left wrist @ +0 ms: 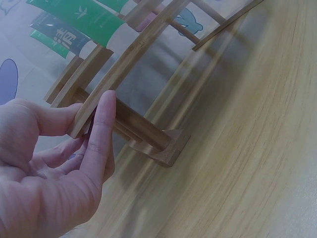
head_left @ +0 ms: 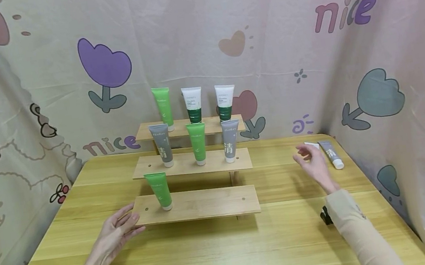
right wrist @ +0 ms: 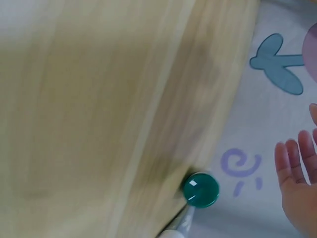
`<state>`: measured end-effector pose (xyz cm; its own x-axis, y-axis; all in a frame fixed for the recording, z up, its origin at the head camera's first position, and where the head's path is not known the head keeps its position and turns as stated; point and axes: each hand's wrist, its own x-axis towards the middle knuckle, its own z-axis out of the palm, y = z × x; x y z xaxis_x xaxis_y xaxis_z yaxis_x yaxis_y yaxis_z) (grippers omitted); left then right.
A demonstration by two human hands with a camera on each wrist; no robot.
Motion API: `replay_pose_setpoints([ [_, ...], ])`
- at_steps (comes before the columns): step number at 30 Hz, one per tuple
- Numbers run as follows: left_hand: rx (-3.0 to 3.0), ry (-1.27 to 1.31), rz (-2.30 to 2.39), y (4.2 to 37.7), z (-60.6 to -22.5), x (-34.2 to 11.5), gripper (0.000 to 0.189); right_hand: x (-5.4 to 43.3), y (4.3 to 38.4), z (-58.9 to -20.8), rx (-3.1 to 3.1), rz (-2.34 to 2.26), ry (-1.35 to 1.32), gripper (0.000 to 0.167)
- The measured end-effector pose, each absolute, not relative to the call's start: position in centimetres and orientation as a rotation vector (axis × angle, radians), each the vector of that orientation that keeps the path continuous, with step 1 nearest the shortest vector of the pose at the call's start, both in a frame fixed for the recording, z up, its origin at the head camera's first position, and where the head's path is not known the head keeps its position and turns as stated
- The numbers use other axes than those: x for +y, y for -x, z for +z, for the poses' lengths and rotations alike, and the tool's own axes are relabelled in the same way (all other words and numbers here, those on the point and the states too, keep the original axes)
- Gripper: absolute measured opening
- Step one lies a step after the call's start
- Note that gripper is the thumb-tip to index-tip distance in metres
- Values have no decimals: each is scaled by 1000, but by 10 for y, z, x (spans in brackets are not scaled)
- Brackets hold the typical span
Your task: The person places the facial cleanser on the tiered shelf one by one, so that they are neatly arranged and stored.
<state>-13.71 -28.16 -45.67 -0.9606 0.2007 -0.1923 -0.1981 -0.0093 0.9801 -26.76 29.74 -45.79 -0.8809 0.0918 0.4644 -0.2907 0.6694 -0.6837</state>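
Observation:
My left hand (head_left: 117, 231) grips the left end of the lowest board of a three-tier wooden display stand (head_left: 215, 203). In the left wrist view its thumb and fingers (left wrist: 101, 126) pinch that board's end. My right hand (head_left: 313, 164) holds nothing, its fingers loosely extended over the table's back right. Close by it lie a grey tube with a white cap (head_left: 330, 154) and a white tube (head_left: 312, 145) partly hidden by the hand. A green cap (right wrist: 200, 190) shows below the fingers in the right wrist view. One green tube (head_left: 160, 193) stands on the lowest board.
On the middle tier stand a grey tube (head_left: 162, 144), a green tube (head_left: 198, 143) and another grey tube (head_left: 230, 141). The top tier carries a green tube (head_left: 164, 107) and two white-and-green tubes (head_left: 193, 103). A patterned curtain (head_left: 182, 41) borders the wooden table (head_left: 199, 262).

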Motion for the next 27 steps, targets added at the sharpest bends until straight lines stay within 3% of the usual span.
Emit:
replay_pose_setpoints([
  [14,1985,-38,2071,138,-457,-282,76,324,261,-461,-2714,978,-31,50],
  [27,1991,-33,2065,137,-456,-282,76,338,259,-464,-2816,877,-100,48],
])
